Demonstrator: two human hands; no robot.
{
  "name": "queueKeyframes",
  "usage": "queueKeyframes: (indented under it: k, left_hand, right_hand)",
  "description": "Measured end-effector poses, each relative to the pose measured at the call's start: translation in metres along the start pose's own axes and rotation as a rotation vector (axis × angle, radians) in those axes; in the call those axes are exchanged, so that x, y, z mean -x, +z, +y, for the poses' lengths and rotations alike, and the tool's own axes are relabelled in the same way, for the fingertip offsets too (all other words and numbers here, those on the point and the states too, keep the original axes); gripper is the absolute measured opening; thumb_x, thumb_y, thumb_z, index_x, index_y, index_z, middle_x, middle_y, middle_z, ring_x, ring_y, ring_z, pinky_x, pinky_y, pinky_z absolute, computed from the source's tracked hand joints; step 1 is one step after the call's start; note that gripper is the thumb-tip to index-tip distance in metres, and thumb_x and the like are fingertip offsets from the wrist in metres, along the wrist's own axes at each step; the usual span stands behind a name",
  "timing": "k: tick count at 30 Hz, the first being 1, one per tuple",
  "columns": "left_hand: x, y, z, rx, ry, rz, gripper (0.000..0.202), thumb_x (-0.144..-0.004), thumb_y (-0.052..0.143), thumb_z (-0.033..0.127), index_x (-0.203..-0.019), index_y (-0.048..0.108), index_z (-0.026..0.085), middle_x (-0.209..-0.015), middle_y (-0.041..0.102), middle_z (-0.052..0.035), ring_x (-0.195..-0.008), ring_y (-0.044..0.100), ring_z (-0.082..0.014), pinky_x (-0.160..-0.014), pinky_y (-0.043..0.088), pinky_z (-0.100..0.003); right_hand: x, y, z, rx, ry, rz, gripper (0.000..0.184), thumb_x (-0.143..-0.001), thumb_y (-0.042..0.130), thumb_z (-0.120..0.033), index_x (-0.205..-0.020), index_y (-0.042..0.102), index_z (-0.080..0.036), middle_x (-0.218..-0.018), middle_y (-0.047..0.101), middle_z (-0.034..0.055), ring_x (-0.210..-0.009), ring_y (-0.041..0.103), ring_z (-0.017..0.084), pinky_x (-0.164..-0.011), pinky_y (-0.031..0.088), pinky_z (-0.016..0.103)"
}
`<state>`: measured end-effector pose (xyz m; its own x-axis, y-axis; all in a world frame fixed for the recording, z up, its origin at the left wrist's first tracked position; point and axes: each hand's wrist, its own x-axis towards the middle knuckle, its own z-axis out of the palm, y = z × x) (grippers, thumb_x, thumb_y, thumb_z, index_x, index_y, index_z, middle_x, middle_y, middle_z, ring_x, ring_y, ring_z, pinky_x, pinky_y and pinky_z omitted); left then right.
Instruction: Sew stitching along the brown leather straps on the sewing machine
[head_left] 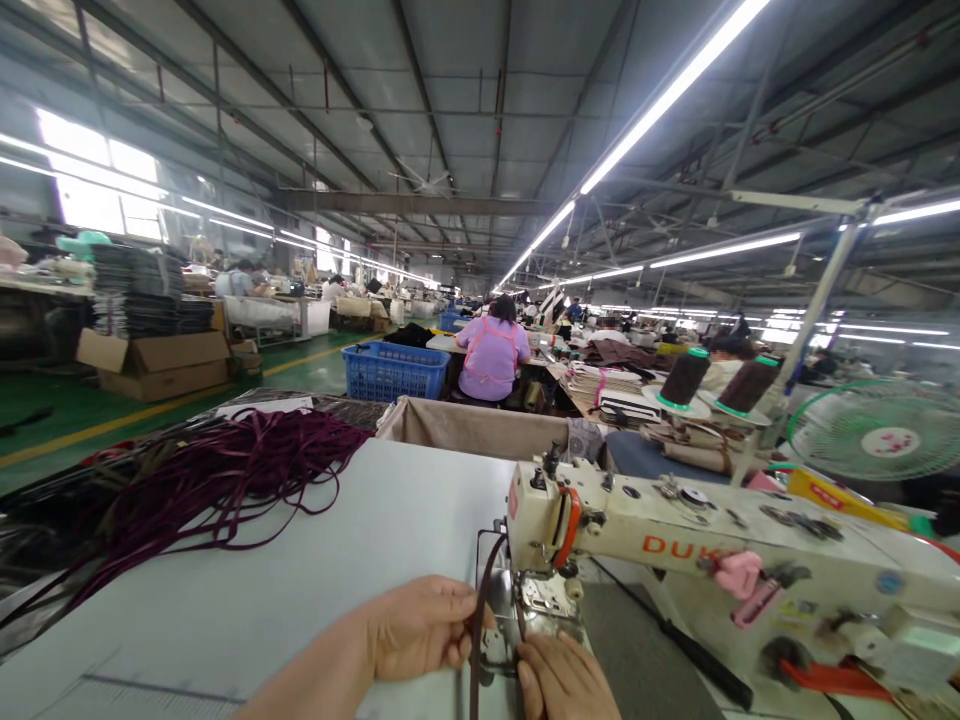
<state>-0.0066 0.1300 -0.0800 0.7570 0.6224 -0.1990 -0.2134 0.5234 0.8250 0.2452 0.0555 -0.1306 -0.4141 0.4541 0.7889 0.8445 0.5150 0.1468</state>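
Note:
A narrow dark brown strap (487, 585) curves down in front of the needle area of a cream sewing machine (645, 520). My left hand (427, 630) is closed at the left of the metal needle plate (498, 645), thumb and fingers pinched on the strap. Close to the presser foot (546, 593), my right hand (566, 675) lies low with its fingers curled and pressed together. A short dark length of strap runs to its fingertips; the part beneath them is hidden. A heap of thin maroon straps (247, 470) lies on the white table (300, 590) at the left.
Behind the machine stands a fabric-lined bin (480, 428), with a blue crate (396, 372) beyond it. Two dark thread cones (684, 380) and a green fan (889, 435) stand at the right. A co-worker in purple (491, 355) sits ahead, facing away.

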Motion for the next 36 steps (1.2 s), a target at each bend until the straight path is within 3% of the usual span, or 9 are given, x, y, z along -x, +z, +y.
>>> queueKeyframes:
  k: [5,11,18,36]
  left_hand:
    - [0.002,-0.001,0.004,-0.013,-0.064,-0.009,0.045,-0.073,0.094,0.047,-0.09,0.079,0.008,-0.082,0.065,-0.007,-0.067,0.053,-0.0089,-0.061,0.037,-0.02]
    - [0.003,-0.005,0.007,0.03,-0.101,-0.013,0.041,-0.075,0.095,0.04,-0.095,0.079,0.007,-0.092,0.068,-0.0091,-0.071,0.053,-0.009,-0.064,0.039,-0.021]
    - [0.003,-0.004,0.011,0.071,-0.138,-0.04,0.037,-0.078,0.093,0.032,-0.098,0.078,0.006,-0.094,0.069,-0.0093,-0.071,0.054,-0.008,-0.067,0.04,-0.022]
    - [0.001,-0.003,0.009,0.081,-0.109,-0.005,0.04,-0.073,0.096,0.036,-0.095,0.08,0.007,-0.091,0.067,-0.0084,-0.07,0.054,-0.0081,-0.064,0.042,-0.02]
  right_hand:
    - [-0.014,-0.022,-0.017,-0.006,0.094,-0.122,0.029,-0.107,0.047,-0.02,-0.113,0.075,-0.021,-0.113,0.078,0.0057,-0.103,0.075,0.019,-0.103,0.055,0.035]
    - [-0.026,-0.033,-0.031,-0.047,0.197,-0.167,0.033,-0.11,0.044,-0.025,-0.11,0.076,-0.02,-0.112,0.078,0.0069,-0.104,0.073,0.02,-0.104,0.052,0.041]
    - [-0.025,-0.035,-0.031,-0.061,0.216,-0.188,0.033,-0.111,0.044,-0.028,-0.112,0.076,-0.019,-0.116,0.077,0.0076,-0.106,0.072,0.021,-0.107,0.05,0.041]
    - [-0.025,-0.032,-0.029,-0.043,0.186,-0.147,0.033,-0.111,0.042,-0.026,-0.112,0.074,-0.018,-0.115,0.077,0.0064,-0.104,0.073,0.02,-0.105,0.05,0.041]
